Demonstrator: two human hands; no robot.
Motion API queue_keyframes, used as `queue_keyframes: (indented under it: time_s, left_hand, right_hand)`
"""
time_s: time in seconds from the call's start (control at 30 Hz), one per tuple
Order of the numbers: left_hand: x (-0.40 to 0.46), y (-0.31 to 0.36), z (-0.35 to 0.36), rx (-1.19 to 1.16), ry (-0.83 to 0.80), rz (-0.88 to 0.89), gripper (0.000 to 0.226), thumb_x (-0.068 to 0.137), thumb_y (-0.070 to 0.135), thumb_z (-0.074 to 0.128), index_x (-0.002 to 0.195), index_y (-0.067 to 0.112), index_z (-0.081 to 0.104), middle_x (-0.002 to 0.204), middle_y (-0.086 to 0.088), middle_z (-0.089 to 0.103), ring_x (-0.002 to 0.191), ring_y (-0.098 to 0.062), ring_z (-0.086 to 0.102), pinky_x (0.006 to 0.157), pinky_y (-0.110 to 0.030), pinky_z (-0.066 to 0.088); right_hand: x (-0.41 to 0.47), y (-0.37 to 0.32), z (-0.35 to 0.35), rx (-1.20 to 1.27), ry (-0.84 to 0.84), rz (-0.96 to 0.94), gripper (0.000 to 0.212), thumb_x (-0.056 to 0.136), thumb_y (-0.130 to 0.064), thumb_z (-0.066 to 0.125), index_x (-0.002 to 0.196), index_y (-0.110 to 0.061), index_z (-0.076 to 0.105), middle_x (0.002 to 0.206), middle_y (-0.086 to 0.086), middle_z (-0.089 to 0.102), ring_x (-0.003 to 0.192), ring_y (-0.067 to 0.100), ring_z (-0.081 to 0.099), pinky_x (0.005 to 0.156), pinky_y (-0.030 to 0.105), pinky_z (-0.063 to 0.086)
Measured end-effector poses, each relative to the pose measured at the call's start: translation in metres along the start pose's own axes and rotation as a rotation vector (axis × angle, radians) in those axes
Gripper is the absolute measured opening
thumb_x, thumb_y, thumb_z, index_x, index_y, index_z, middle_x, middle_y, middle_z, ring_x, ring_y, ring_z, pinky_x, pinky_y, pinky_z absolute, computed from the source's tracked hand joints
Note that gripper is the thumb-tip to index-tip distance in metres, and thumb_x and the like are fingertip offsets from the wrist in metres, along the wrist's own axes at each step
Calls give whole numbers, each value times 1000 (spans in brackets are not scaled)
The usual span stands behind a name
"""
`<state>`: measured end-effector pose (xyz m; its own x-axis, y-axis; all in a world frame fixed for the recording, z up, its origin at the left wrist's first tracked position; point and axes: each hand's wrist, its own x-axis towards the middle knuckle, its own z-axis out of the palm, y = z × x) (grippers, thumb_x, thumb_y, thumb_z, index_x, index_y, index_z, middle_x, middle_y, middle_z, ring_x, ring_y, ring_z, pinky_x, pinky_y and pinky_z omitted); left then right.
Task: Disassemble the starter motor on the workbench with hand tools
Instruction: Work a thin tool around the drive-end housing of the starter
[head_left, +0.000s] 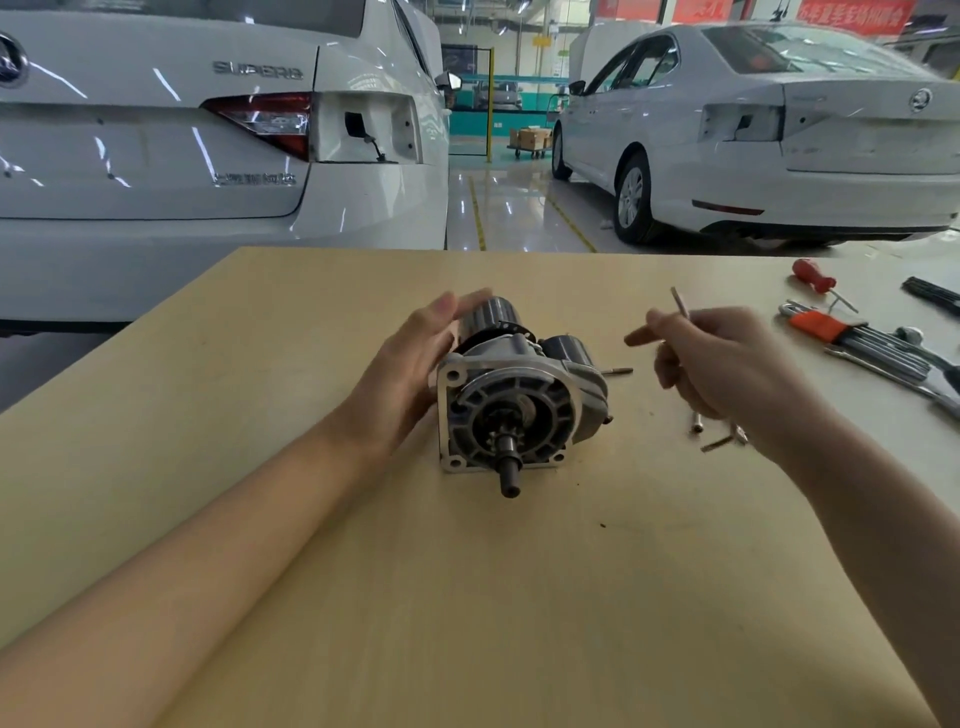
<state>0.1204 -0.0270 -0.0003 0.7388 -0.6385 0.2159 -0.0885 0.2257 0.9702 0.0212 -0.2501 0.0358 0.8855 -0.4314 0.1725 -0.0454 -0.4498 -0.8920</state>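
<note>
Early stage, I judge — starter motor (511, 395) still assembled; loose bolts (714, 434) at its 3 o'clock. Left hand (415, 364) flat, grip wide; right hand (727, 358) pinches a hex key (679, 301).

The far end of the starter motor (511, 387) is hidden behind its own flange and partly behind the left hand (410, 371), whose contact with the casing cannot be confirmed. The thin metal tool (679, 301) in the right hand (727, 364) shows only its upper end, the rest covered by curled, motion-blurred fingers. The loose bolts (719, 434) are partly hidden by the right wrist, and the hex key set (862, 340) merges with tools cut off at the right edge.
</note>
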Motion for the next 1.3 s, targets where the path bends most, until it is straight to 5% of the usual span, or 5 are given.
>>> queue_keyframes:
  time_s: [0.4, 0.57, 0.77, 1.07, 1.3]
  left_hand:
    - [0, 12, 6, 338, -46, 11, 37, 66, 52, 62, 96, 35, 76, 127, 20, 58, 132, 3, 40, 109, -31, 34]
    - [-2, 11, -3, 153, -113, -18, 29, 79, 26, 53, 95, 21, 76, 101, 23, 70, 95, 8, 64, 74, -12, 51]
    - [-7, 7, -10, 0, -110, -100, 38, 61, 34, 62, 92, 20, 79, 136, 14, 54, 121, 4, 52, 85, -19, 52]
    - [-8, 6, -13, -39, -104, -105, 42, 59, 37, 60, 90, 17, 79, 133, 10, 59, 125, -5, 52, 90, -26, 51]
    - [-8, 6, -12, -34, -90, -117, 40, 59, 35, 59, 90, 18, 79, 139, 9, 53, 131, -8, 47, 95, -31, 47]
  right_hand:
    - [1, 14, 18, 87, -371, 358, 38, 99, -37, 47, 107, -3, 60, 59, 9, 56, 37, 10, 25, 35, 15, 19]
    - [4, 18, 21, 223, -416, 412, 35, 95, -39, 54, 105, -7, 61, 58, 4, 53, 35, 8, 21, 33, 11, 16]
    - [7, 25, 21, 286, -431, 401, 31, 88, -40, 62, 101, -12, 62, 59, 3, 54, 33, 5, 21, 31, 11, 15]
    - [-7, 9, 2, -478, -421, -83, 61, 41, -71, 76, 83, -28, 70, 58, -4, 61, 45, 2, 49, 42, 16, 36]
    - [-20, 3, 16, -632, -346, -380, 34, 61, -47, 78, 60, -15, 68, 55, 10, 57, 42, 8, 35, 45, 28, 33]
